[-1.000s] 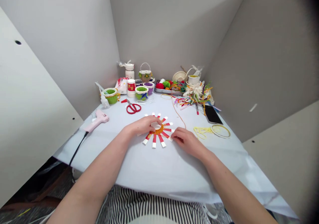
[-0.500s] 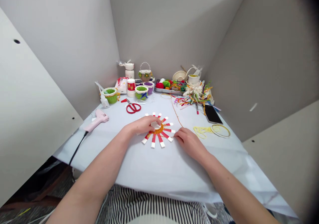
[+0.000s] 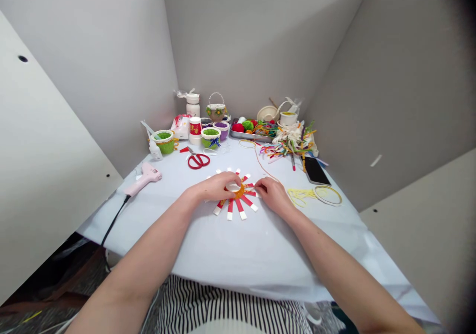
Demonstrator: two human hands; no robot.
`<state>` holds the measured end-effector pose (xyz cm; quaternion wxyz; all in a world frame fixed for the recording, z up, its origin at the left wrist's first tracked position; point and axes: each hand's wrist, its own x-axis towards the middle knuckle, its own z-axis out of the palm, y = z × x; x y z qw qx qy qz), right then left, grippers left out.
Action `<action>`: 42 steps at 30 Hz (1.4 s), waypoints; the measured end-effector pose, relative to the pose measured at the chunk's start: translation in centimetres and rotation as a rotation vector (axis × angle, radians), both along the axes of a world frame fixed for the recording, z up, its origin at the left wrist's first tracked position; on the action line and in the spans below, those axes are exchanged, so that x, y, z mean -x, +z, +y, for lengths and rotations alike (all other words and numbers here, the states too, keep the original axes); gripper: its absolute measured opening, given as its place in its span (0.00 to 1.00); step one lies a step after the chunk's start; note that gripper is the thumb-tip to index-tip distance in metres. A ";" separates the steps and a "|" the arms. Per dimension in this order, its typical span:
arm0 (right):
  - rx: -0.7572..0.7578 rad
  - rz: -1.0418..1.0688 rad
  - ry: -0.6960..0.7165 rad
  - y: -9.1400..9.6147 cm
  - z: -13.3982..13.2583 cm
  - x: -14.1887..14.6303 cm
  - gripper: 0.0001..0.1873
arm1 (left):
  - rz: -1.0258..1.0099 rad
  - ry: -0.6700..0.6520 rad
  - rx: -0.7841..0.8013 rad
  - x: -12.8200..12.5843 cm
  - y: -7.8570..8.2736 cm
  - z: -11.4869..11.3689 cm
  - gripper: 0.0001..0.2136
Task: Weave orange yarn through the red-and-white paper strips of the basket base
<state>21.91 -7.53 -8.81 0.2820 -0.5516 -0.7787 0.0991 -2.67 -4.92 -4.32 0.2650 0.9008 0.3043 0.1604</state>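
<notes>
A flat sunburst of red-and-white paper strips lies on the table, with an orange woven ring at its centre. My left hand presses on the ring's left side, its fingers curled over the centre and hiding part of the strips. My right hand is at the right side of the sunburst, its fingertips pinched on the strips there. A thin orange cord runs from behind that hand up the table toward the back.
Red scissors and a pink glue gun lie left of my hands. Woven cups, a metal tray of yarn and ribbon scraps stand at the back. A phone and a yellow-cord hoop lie to the right.
My right hand has moved up and left from the sunburst's lower right edge onto its right-side strips. My left hand stays on the ring.
</notes>
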 end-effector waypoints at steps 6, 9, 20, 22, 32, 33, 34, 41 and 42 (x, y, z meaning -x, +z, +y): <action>0.003 0.010 -0.006 0.3 -0.2 0.2 0.07 | -0.011 0.133 -0.066 -0.6 -0.4 -0.6 0.17; 0.012 0.017 -0.006 0.4 -0.2 0.3 0.07 | 0.053 0.148 -0.084 -0.7 -0.4 -0.6 0.17; 0.011 0.134 0.124 0.7 -1.8 -0.1 0.07 | 0.076 0.010 -0.014 -0.3 0.0 0.0 0.19; -0.005 0.144 0.144 0.9 -2.2 -0.2 0.07 | 0.070 -0.007 0.003 -0.2 -0.2 0.0 0.20; -0.117 -0.034 0.239 1.8 -6.6 -0.3 0.10 | 0.073 -0.045 0.094 -0.1 -0.1 0.2 0.19; -0.128 -0.068 0.248 1.7 -7.1 -0.4 0.10 | 0.075 -0.044 0.095 -0.1 -0.1 0.3 0.19; -0.138 -0.107 0.256 1.6 -7.5 -0.5 0.11 | 0.074 -0.044 0.096 -0.1 -0.2 0.3 0.19; -0.167 -0.273 0.217 0.6 -8.7 -1.5 0.14 | 0.043 -0.036 0.111 0.1 -0.3 0.3 0.19; -0.158 -0.258 0.176 0.6 -8.6 -1.5 0.14 | 0.042 -0.032 0.113 0.1 -0.2 0.3 0.19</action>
